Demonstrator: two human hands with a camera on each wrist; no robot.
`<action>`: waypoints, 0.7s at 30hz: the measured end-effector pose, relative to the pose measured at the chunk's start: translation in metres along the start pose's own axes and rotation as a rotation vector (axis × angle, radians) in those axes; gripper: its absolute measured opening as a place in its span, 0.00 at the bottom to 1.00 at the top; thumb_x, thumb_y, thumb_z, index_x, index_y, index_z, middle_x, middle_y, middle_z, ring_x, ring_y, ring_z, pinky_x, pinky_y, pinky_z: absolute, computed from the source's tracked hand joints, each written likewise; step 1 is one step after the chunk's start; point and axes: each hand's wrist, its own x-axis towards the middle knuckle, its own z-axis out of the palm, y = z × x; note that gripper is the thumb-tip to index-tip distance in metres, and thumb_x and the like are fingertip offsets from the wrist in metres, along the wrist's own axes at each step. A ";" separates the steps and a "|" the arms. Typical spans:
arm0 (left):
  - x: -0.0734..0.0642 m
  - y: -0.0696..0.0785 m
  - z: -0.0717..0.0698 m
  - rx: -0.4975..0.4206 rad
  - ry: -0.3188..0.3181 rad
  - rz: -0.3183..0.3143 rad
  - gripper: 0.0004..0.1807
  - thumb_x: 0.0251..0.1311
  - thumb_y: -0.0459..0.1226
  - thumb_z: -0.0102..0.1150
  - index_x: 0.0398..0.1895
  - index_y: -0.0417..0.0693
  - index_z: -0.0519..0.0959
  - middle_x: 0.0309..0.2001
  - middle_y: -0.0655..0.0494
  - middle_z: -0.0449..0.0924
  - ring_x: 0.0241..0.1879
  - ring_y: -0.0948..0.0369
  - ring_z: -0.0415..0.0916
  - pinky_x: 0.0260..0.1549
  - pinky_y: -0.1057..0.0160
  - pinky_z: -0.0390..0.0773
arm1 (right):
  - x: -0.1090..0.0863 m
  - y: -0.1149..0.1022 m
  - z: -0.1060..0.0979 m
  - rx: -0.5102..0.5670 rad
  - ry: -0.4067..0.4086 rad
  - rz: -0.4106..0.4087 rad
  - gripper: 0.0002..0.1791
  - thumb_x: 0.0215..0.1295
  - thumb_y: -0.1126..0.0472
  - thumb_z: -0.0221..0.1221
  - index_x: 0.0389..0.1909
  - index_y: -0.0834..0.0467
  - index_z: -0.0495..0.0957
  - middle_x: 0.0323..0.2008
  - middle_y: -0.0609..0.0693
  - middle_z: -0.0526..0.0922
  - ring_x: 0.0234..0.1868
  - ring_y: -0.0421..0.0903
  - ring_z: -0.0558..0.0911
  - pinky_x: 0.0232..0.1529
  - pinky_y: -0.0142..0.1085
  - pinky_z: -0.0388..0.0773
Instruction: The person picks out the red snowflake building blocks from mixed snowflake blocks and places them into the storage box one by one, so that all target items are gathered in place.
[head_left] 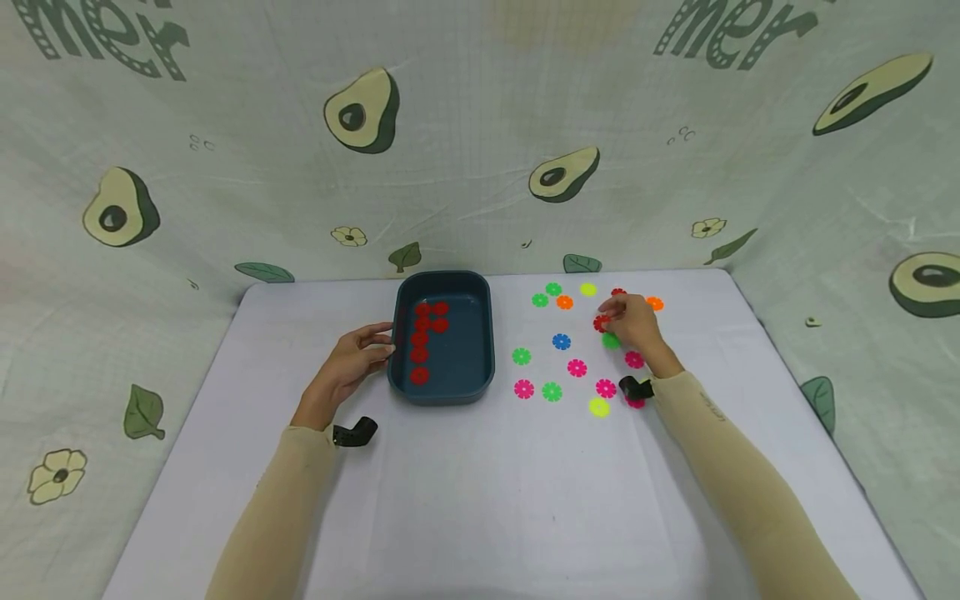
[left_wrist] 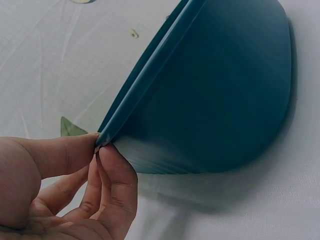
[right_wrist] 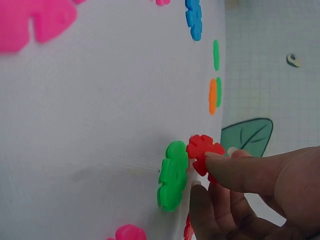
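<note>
Right hand (head_left: 632,323) pinches a red disc (right_wrist: 202,148) just beside a green disc (right_wrist: 172,176), well right of the tray (head_left: 465,358). Left hand (head_left: 351,364), the nearer one, pinches the tray's left rim (left_wrist: 152,70); tray's long axis runs front to back.

Soft, dim light, faint shadow beside the teal tray (left_wrist: 215,90), nearest pink piece (right_wrist: 37,22) blurry

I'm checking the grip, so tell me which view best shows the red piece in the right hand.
The right wrist view: the red piece appears close up, pinched by the right hand, its notched edge visible. The head view shows it small and farther off. The left wrist view does not show it.
</note>
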 end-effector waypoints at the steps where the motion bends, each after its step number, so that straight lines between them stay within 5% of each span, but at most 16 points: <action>1: 0.000 0.000 0.000 0.000 -0.001 0.002 0.32 0.77 0.28 0.55 0.81 0.39 0.61 0.58 0.48 0.69 0.44 0.67 0.77 0.45 0.70 0.80 | 0.000 0.000 0.000 0.001 -0.005 0.002 0.14 0.71 0.73 0.63 0.55 0.70 0.82 0.48 0.67 0.82 0.49 0.61 0.79 0.52 0.45 0.81; 15: 0.000 -0.002 0.000 -0.004 0.004 0.004 0.32 0.77 0.28 0.55 0.81 0.40 0.62 0.58 0.49 0.70 0.45 0.67 0.78 0.45 0.69 0.81 | -0.013 -0.030 -0.002 0.111 -0.114 -0.055 0.19 0.70 0.71 0.66 0.60 0.70 0.81 0.53 0.68 0.82 0.54 0.63 0.81 0.49 0.36 0.83; 21: 0.000 -0.002 0.001 -0.005 0.008 0.005 0.32 0.77 0.28 0.55 0.81 0.40 0.62 0.58 0.49 0.70 0.45 0.66 0.77 0.45 0.70 0.81 | -0.022 -0.049 -0.001 0.164 -0.172 -0.046 0.20 0.72 0.68 0.66 0.62 0.68 0.80 0.57 0.67 0.81 0.59 0.63 0.81 0.58 0.46 0.83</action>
